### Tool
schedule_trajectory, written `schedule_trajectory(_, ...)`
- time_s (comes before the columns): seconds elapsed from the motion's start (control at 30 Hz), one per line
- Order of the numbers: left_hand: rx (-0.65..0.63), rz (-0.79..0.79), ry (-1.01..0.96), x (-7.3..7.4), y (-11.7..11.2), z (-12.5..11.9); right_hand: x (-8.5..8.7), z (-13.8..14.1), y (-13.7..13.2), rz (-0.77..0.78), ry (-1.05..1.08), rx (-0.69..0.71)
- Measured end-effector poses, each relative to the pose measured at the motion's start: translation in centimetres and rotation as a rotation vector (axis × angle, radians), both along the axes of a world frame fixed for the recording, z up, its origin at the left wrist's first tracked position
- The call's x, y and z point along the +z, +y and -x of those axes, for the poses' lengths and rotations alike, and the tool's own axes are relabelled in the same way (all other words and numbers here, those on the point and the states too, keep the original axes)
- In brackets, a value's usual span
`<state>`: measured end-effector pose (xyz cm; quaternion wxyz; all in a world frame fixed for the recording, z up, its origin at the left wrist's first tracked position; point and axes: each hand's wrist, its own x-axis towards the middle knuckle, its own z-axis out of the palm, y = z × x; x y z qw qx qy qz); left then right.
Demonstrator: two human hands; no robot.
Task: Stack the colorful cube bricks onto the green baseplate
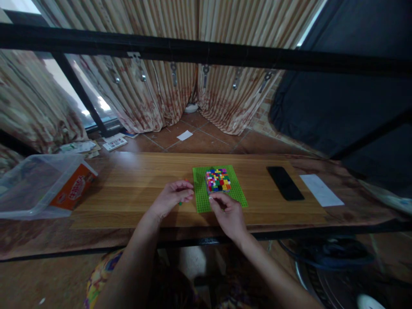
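A block of many-coloured toy building bricks sits on a green studded baseplate on the wooden board. My right hand is at the block's near side, thumb and forefinger pinched on what looks like a small white brick. Left of the baseplate, my left hand rests low over the board with its fingers curled and thumb drawn in. Whatever those fingers may hold is hidden. A tiny green brick lies under that hand, and a bit of orange shows just beyond it.
On the left stands a clear plastic bin with an orange printed panel. A black flat slab lies to the right, with a white paper sheet beyond it. A dark metal bar crosses in front of the curtains.
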<state>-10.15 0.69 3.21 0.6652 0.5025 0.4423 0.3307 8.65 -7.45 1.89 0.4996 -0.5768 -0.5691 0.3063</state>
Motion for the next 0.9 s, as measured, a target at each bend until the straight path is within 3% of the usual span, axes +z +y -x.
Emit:
schedule_trajectory(0.13, 0.059, -0.024, 0.036, -0.2, 0.4, 0.2, -1.0, -2.1, 0.0, 0.045, 0.031, -0.077)
schedule_trajectory(0.3, 0.083, -0.057, 0.041, -0.5, 0.5, 0.2, -0.1, -3.6, 1.0, 0.015, -0.176, -0.126)
schedule_trajectory(0.5, 0.085, -0.091, 0.07, -0.7, 0.6, 0.0, 0.2, -2.9, 2.7, -0.138, -0.343, -0.098)
schedule_trajectory(0.9, 0.035, -0.098, 0.072, -1.0, 0.7, -0.2, -1.3, -1.3, 4.3, -0.144, -0.34, -0.183)
